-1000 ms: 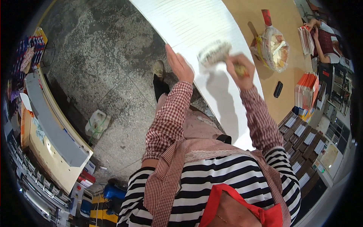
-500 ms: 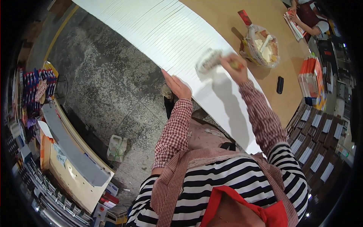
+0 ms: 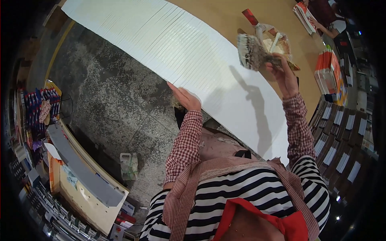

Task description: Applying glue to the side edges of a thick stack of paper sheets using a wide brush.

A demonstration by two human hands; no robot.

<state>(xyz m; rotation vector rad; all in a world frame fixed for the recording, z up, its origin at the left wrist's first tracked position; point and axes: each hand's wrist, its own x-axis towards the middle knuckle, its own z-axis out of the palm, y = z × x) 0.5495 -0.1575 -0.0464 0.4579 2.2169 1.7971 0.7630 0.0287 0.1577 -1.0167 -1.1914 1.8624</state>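
Note:
A wide, paste-coated brush (image 3: 251, 52) is raised above the far edge of the white sheets, its handle gripped in my right hand (image 3: 286, 76). Long white paper sheets (image 3: 161, 44) lie overlapped on the table, with many parallel edges showing like steps. Against their near edge rests my left hand (image 3: 185, 97), fingers stretched out flat. Just beyond the brush stands a plastic-lined tub (image 3: 286, 40) holding cream-coloured paste and a white stick. The brush and my right hand partly hide it.
A red-handled tool (image 3: 250, 17) leans at the tub on the brown table (image 3: 209, 12). Stacked booklets (image 3: 329, 72) stand at the right. Another person's hand (image 3: 315, 24) holds papers at the far right. A plastic jug (image 3: 129, 166) sits on the floor beside a bench (image 3: 86, 166).
My right hand has lifted the brush off the sheets and moved it right, towards the tub. My left hand stays at the paper's edge. The view has shifted slightly.

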